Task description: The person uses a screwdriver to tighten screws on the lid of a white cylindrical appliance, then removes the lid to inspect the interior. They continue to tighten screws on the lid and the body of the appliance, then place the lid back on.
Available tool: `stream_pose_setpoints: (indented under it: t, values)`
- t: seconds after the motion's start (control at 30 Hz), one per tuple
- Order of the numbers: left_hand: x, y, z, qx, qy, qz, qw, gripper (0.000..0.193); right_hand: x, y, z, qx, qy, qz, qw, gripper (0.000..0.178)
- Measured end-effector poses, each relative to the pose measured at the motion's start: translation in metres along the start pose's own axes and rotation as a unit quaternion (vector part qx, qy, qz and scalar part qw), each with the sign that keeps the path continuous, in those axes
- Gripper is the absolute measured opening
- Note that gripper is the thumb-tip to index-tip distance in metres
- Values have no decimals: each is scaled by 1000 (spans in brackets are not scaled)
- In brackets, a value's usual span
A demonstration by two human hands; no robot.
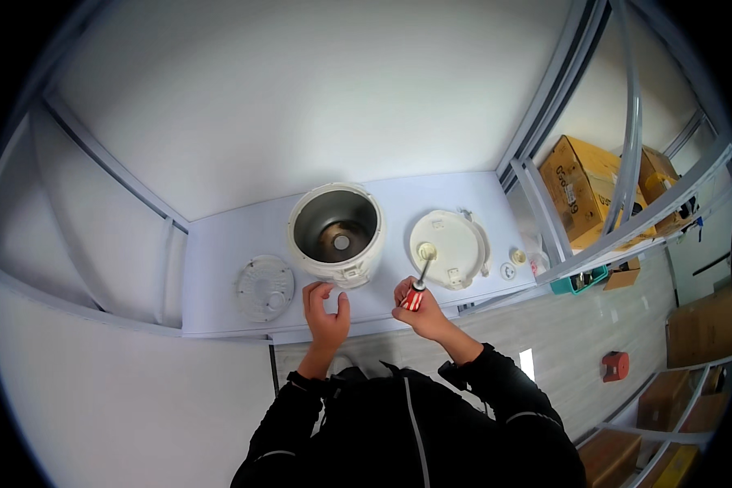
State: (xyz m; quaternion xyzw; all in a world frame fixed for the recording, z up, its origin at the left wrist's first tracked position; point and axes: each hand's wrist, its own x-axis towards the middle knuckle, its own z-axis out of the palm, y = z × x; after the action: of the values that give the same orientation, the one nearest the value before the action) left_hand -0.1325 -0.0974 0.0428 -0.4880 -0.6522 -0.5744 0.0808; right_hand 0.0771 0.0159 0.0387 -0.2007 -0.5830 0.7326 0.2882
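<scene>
My right hand (423, 315) grips a screwdriver (415, 298) by its red-and-white handle. Its metal shaft points away from me, over the round white lid (455, 232), near a small cream part there; whether the tip touches is too small to tell. My left hand (327, 315) is empty, thumb and fingers apart, just in front of the white rice cooker body (359, 270). That body stands uncovered, and its grey interior (325, 218) shows a brownish bottom with a pale round centre. Left of it lies a round white perforated disc (266, 289).
Two small round pieces, a cream cup (517, 256) and a whitish disc (507, 271), lie by the right end of the white table (220, 244). Metal frame posts border the table. Beyond stand cardboard boxes (586, 195), a teal bin (563, 285) and a red stool (616, 366).
</scene>
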Motion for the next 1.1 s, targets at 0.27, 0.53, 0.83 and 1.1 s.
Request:
stream_pose_setpoints:
  t: [0.27,0.53,0.83,1.1]
  values:
    - [2,-20,-11,-78,-67,-57,993,34,29,6,37,-57,89,-56,993,62]
    - [11,-24,-14,-149,-105,-95,979,28,35,13,43,-101,114,-56,987,59]
    - [11,-29,-17,-194,-139,-142,961,21,23,14,46,-50,128,-11,990,49]
    - [30,0,-18,-156,-182,54,969,21,1,-12,37,-45,125,-35,991,46]
